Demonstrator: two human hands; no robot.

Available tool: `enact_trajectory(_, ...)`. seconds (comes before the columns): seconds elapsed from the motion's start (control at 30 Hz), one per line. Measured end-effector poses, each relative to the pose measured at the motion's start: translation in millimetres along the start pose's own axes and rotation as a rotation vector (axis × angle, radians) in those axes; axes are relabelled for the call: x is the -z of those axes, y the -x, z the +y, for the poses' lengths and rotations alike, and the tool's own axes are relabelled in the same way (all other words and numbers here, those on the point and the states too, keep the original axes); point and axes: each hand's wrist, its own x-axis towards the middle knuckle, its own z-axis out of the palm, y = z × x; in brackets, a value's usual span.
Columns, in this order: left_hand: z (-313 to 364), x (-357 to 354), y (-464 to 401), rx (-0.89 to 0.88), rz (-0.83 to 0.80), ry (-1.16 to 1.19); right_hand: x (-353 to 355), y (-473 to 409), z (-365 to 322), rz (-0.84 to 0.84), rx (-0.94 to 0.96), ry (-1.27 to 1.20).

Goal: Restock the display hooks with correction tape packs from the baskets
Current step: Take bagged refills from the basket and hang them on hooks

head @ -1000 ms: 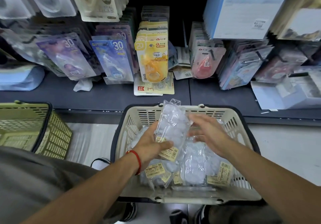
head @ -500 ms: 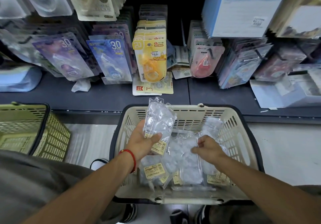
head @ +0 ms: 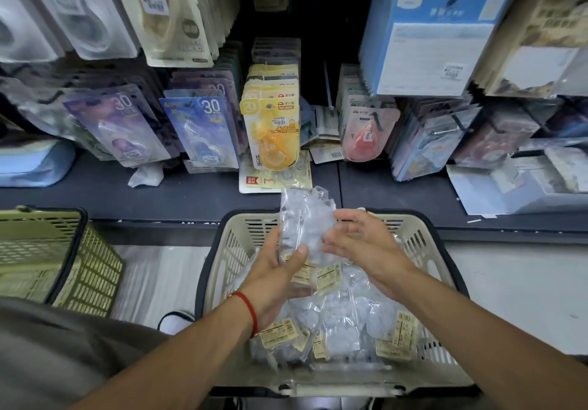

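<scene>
Holding a clear correction tape pack (head: pixel 302 228) upright above the beige basket (head: pixel 423 244), the left hand (head: pixel 270 279) pinches its lower edge with the thumb across the front, while the right hand (head: pixel 359 244) lies against the pack's right side with fingers loosely spread; whether that grip actually grasps the film or only touches it I cannot tell. More clear packs (head: pixel 343 314) with yellow labels lie heaped in the basket below. From this single head view, the likeliest slip is the glossy film sliding out of the thumb pinch and dropping back into the heap, or a second pack clinging to it and coming along unnoticed. Threading it onto a hook could also miss, since the pack's hang hole is not discernible through the glare. The bare hook (head: pixel 327 86) beside the yellow packs (head: pixel 273 129) is thin and dim against the dark backing. The green basket (head: pixel 63 260) is cut off at the left edge, its contents hidden.
</scene>
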Motion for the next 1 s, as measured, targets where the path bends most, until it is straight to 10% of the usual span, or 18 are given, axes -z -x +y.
enact_trajectory(0.2,35.7,-1.8,3.7,-0.050,-0.024,0.171,-11.8,-0.1,-29.5,0.193,0.125,0.459)
enact_trajectory(0.57,189.9,27.7,12.0,-0.512,-0.051,-0.111,-70.3,-18.0,-167.8,-0.004,0.503,0.298)
enact_trajectory(1.0,265.6,81.6,25.4,-0.864,0.216,-0.226,-110.2,-42.0,-256.0,0.201,0.692,0.253)
